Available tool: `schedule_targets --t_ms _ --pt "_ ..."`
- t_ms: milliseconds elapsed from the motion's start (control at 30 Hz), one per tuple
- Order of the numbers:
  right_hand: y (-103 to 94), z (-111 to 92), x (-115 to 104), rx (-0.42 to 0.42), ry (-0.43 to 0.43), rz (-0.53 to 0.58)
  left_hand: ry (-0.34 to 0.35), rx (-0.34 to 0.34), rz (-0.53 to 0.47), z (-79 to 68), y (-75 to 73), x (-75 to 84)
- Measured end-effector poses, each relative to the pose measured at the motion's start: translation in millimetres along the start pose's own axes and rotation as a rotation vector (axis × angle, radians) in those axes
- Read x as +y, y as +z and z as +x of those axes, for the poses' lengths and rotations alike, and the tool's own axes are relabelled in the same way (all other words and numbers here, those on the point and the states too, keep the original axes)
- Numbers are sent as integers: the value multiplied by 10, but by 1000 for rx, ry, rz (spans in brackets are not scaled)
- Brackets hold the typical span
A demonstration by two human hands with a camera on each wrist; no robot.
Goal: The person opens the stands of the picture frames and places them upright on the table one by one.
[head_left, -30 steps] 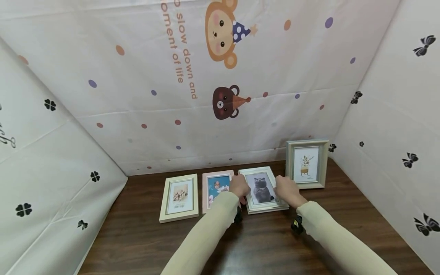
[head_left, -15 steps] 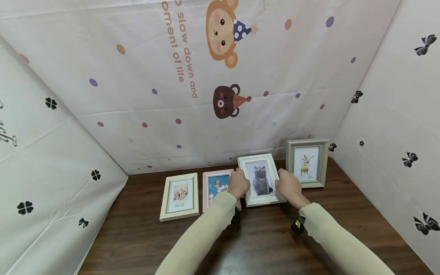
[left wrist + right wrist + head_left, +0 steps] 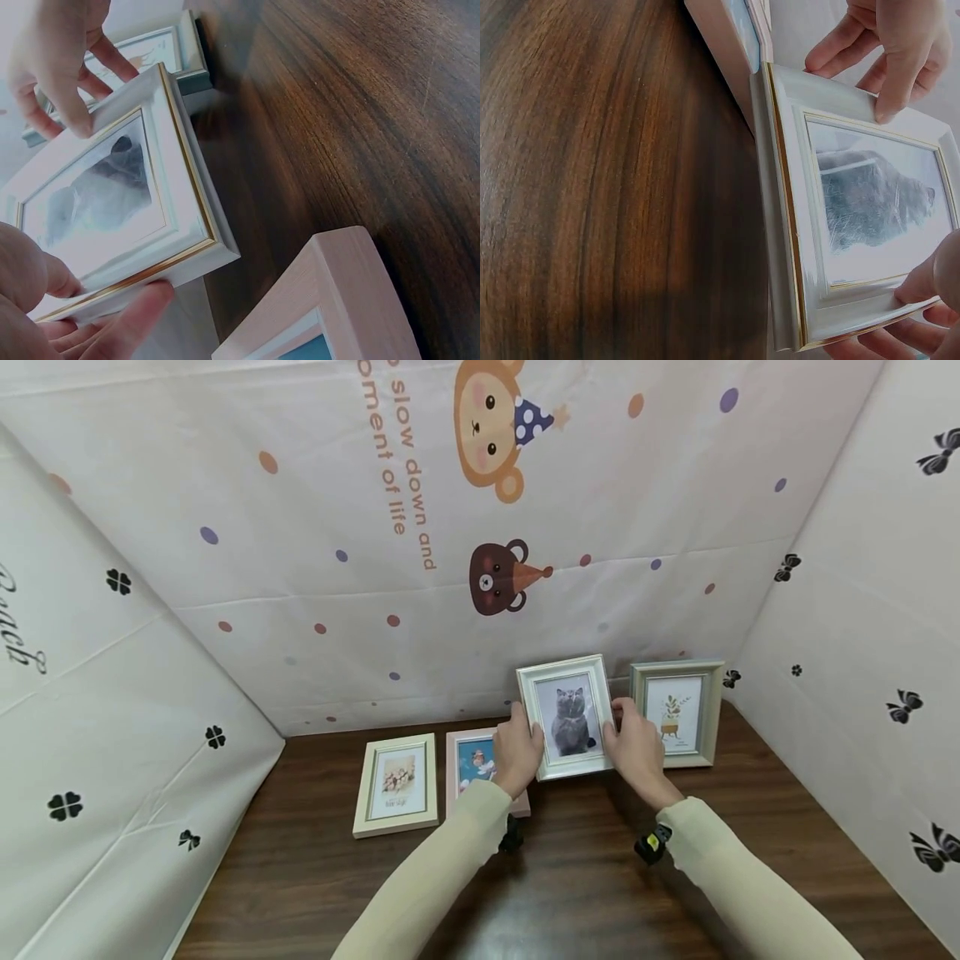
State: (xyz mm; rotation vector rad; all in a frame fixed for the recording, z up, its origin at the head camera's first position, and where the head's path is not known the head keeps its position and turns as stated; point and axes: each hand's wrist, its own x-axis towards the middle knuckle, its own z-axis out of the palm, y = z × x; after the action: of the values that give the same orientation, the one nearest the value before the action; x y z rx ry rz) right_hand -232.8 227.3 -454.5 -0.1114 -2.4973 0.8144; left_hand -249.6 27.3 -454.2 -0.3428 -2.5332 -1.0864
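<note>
Makeshift booth setting, creased printed sheet walls (image 3: 300,518), wooden tabletop (image 3: 570,877), picture frames (image 3: 572,718)

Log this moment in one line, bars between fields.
left hand: grips cat frame, left side | right hand: grips its right side | pink frame: lying at left | plant frame: standing at right

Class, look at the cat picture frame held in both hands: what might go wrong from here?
The cat frame, held by its sides, might slip and drop. The right grip, close to the standing plant frame, could tip it over. The left grip might nudge the pink frame near it.
</note>
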Motion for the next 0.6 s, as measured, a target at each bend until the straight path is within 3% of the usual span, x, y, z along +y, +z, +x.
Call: schedule_targets --t_ms 300,467,600 --pt "60 0 -23 13 -14 34 -29 24 12 -34 -57 -38" --pt "109 57 -20 -3 6 43 -144 33 -102 -73 -141 29" --pt "123 143 -45 -65 15 75 -234 25 -195 -116 -204 117"
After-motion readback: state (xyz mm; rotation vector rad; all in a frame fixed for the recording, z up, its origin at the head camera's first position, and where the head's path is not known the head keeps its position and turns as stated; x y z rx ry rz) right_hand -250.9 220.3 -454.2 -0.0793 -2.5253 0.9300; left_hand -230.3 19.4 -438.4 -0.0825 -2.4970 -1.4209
